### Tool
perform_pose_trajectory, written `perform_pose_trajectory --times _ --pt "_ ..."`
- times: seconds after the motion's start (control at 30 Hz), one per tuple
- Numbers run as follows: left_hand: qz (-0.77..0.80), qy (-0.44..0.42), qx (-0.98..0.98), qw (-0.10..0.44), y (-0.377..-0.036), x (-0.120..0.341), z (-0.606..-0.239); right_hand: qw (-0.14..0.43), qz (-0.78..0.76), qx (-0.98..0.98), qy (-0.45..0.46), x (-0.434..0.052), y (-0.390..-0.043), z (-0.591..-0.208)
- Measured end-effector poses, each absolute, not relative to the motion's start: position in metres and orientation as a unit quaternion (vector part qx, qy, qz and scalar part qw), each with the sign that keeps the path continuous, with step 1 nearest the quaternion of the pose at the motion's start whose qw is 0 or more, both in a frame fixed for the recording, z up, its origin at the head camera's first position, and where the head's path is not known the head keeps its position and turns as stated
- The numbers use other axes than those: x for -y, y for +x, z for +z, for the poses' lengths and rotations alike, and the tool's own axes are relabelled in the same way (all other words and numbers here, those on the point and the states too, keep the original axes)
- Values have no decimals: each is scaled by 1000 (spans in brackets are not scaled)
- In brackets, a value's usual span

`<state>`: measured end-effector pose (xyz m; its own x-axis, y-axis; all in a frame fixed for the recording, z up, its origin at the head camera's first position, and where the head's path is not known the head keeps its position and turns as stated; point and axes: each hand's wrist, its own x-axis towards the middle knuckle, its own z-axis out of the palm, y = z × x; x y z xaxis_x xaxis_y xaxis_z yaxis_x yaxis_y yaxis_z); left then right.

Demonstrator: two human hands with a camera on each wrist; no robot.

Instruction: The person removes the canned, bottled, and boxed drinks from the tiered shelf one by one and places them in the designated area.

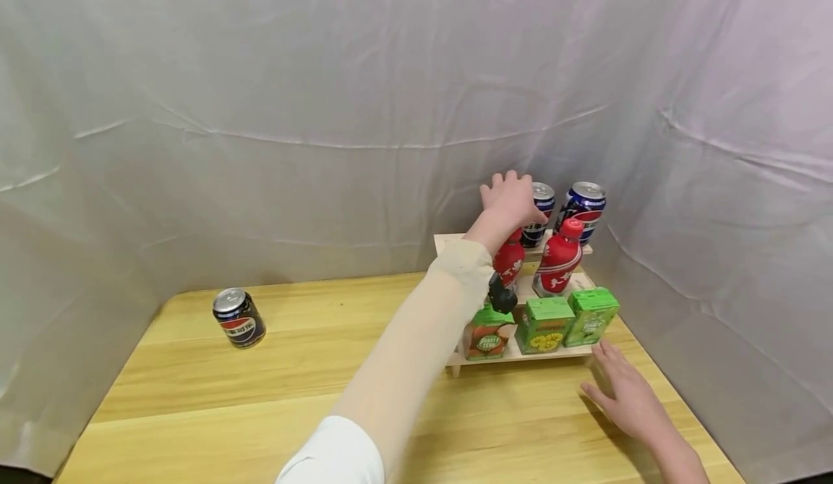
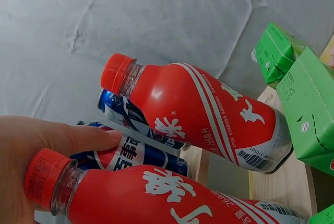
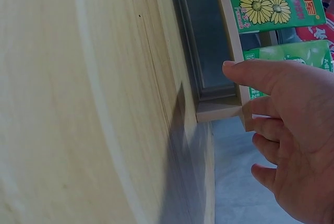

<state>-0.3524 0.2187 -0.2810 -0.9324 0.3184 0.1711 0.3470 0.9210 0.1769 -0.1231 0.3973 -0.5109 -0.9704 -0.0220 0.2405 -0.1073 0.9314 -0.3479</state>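
Note:
My left hand (image 1: 510,202) reaches over the top tier of a small wooden rack (image 1: 566,354). Its thumb lies in front of a blue cola can (image 2: 130,153); whether it touches the can is unclear. Beside that stands a second cola can (image 1: 588,205). On the middle tier are two red-wrapped bottles, the right one (image 1: 560,260) in plain sight and the left one (image 2: 141,195) partly behind my arm in the head view. By the rack's front right corner, my right hand (image 1: 628,397) has loosely extended fingers, with nothing gripped. Contact between its thumb and the rack cannot be told.
Green drink cartons line the bottom tier: one orange-marked (image 1: 488,336), one with yellow flowers (image 1: 545,328), one lighter green (image 1: 591,317). Another cola can (image 1: 239,317) stands on the wooden table (image 1: 215,412) at left. Grey curtain (image 1: 325,144) encloses the back and sides.

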Motion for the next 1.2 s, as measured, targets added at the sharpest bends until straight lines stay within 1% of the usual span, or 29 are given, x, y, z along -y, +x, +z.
perform_pose_trajectory --times 0.47,0.63,0.9,1.2 --pt "-71 -197 972 101 -357 -215 -279 117 185 975 33 -395 -126 -508" --pt "-68 -202 970 122 -362 -210 -280 117 185 975 35 -395 -129 -510" --pt "-95 -206 959 173 -365 -196 -273 113 181 976 35 -397 -133 -510" --pt "-137 -227 932 245 -362 -174 -269 120 183 975 40 -398 -135 -510"
